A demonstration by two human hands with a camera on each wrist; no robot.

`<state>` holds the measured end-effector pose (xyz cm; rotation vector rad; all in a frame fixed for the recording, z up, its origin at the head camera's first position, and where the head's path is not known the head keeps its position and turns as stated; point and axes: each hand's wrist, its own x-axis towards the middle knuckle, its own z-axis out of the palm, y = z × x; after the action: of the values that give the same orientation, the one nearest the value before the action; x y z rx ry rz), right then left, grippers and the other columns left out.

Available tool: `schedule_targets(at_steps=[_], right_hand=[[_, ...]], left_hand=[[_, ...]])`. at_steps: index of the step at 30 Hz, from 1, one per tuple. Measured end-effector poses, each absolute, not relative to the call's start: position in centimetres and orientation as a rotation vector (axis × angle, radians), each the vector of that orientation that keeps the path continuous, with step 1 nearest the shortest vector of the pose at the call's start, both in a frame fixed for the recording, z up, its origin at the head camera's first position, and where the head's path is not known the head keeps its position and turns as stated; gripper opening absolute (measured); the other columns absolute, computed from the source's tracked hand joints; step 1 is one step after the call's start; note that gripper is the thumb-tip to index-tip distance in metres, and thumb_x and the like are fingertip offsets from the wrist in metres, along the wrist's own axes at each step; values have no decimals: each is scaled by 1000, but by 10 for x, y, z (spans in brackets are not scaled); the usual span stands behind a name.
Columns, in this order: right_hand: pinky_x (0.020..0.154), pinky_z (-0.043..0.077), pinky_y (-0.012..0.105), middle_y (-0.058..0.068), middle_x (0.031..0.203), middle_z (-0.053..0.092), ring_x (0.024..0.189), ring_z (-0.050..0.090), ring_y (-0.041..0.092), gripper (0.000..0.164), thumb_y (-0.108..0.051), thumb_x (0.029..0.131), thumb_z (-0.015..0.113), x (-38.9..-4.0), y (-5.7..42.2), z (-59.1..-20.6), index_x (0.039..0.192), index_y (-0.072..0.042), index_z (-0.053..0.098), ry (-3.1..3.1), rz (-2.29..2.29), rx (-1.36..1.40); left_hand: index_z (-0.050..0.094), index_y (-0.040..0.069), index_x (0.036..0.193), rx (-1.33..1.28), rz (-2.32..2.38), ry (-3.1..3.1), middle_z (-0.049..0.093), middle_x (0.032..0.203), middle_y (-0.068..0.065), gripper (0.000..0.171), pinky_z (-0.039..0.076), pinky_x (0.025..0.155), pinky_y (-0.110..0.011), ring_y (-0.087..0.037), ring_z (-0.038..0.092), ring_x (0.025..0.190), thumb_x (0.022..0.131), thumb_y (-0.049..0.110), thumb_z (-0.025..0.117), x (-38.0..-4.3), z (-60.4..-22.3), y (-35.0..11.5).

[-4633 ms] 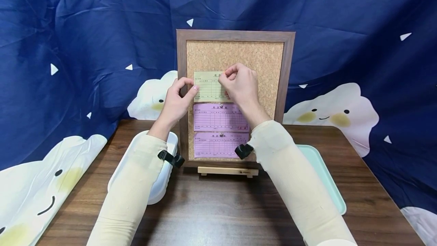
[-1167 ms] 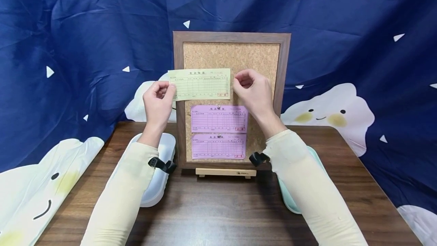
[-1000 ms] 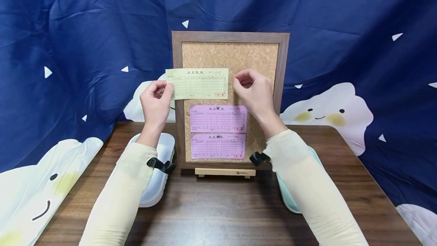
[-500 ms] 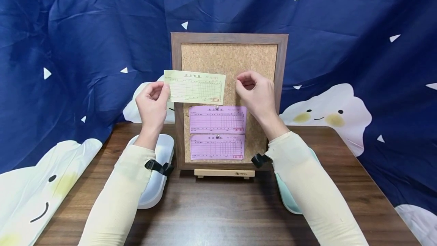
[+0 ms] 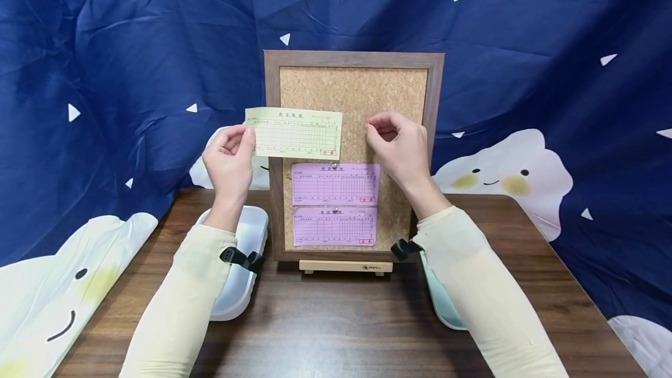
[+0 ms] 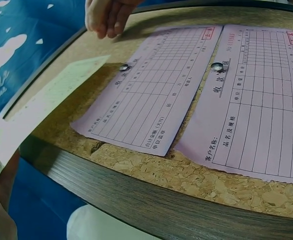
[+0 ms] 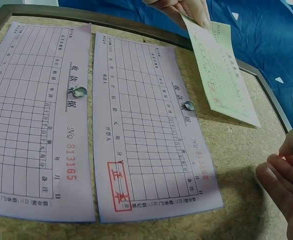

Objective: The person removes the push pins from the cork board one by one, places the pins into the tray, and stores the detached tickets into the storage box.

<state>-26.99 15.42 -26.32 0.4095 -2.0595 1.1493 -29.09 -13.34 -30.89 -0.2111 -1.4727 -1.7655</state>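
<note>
My left hand (image 5: pixel 229 162) pinches the left edge of a pale green receipt slip (image 5: pixel 296 133), held in front of the corkboard (image 5: pixel 357 89). In the left wrist view the receipt (image 6: pixel 51 95) stands off the cork, tilted. My right hand (image 5: pixel 401 147) is apart from it, to its right, with thumb and forefinger pinched together over the board. A tiny speck shows at those fingertips; I cannot tell what it is. Below, two purple receipts (image 5: pixel 336 185) are fixed one above the other, each by a silver pushpin (image 7: pixel 188 105) at its top.
The brown-framed board stands on a small wooden easel (image 5: pixel 345 266) on a dark wooden table (image 5: pixel 325 319). A white tray (image 5: pixel 236 290) lies left of it, partly under my left arm. A mint green tray (image 5: pixel 443 302) is at the right, partly hidden by my right sleeve.
The green receipt, flat on the board at first, is now off it and shifted left in my left hand. My right hand has left the receipt's top and moved right, still pinched.
</note>
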Motion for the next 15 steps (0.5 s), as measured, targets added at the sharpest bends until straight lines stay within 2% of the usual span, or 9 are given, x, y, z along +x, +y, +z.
schedule_targets(at_steps=[5, 15], right_hand=[[70, 51, 8, 17, 94, 82, 78, 71, 16, 12, -6, 93, 74, -269, 158, -263, 99, 1, 81, -2050, 1139, 409], [72, 50, 9, 18, 95, 81, 75, 61, -10, 11, -5, 94, 74, -266, 169, -263, 100, 2, 81, -2048, 1160, 398]], left_hand=[[76, -12, 105, -219, -1754, -1469, 78, 89, 11, 13, 62, 78, -16, 0, 76, 82, 96, -2, 75, -289, -309, -136], [77, -9, 105, -213, -1790, -1443, 78, 84, 13, 10, 61, 76, -16, 0, 77, 79, 97, -3, 75, -285, -306, -137]])
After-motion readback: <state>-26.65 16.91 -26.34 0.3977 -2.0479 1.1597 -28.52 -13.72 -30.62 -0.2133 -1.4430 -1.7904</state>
